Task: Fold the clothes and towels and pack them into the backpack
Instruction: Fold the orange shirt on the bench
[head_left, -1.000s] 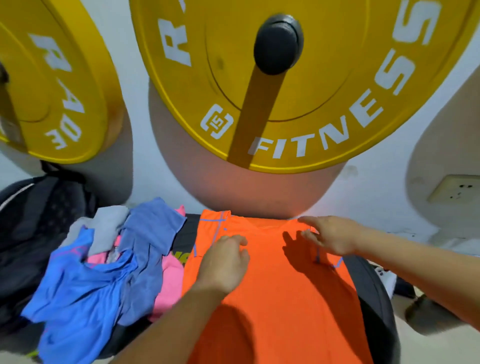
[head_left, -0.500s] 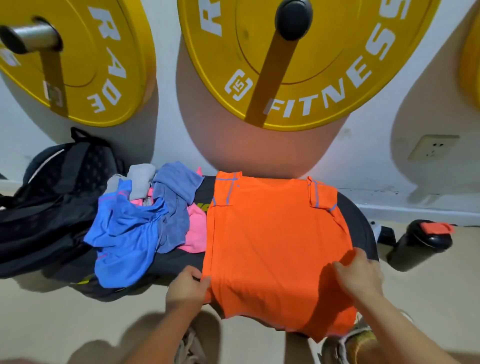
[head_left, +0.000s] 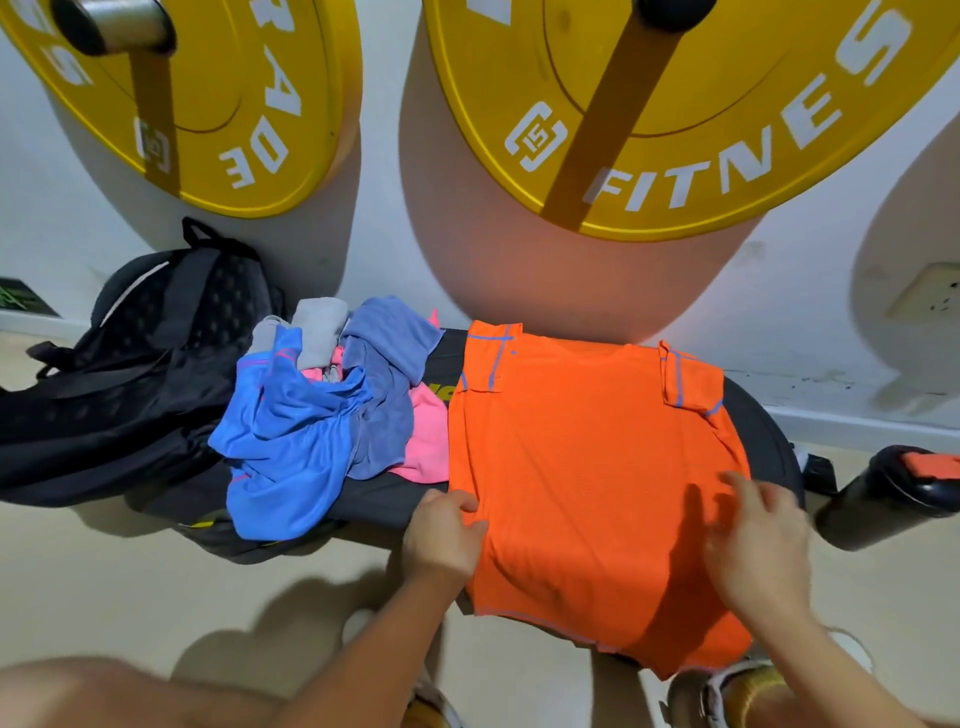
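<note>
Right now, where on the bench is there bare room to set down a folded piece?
Only a dark strip of bench shows, between the clothes pile and the left hand, plus a sliver right of the orange shirt. The shirt fills the right half, the pile and backpack crowd the left.

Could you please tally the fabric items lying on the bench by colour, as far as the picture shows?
Orange: 1, the orange shirt
Bright blue: 1, the blue garment
Dusty blue: 1, the blue towel
Pink: 1, the pink cloth
Grey: 1, the grey cloth
Total: 5 visible; the heap may hide more.
</note>
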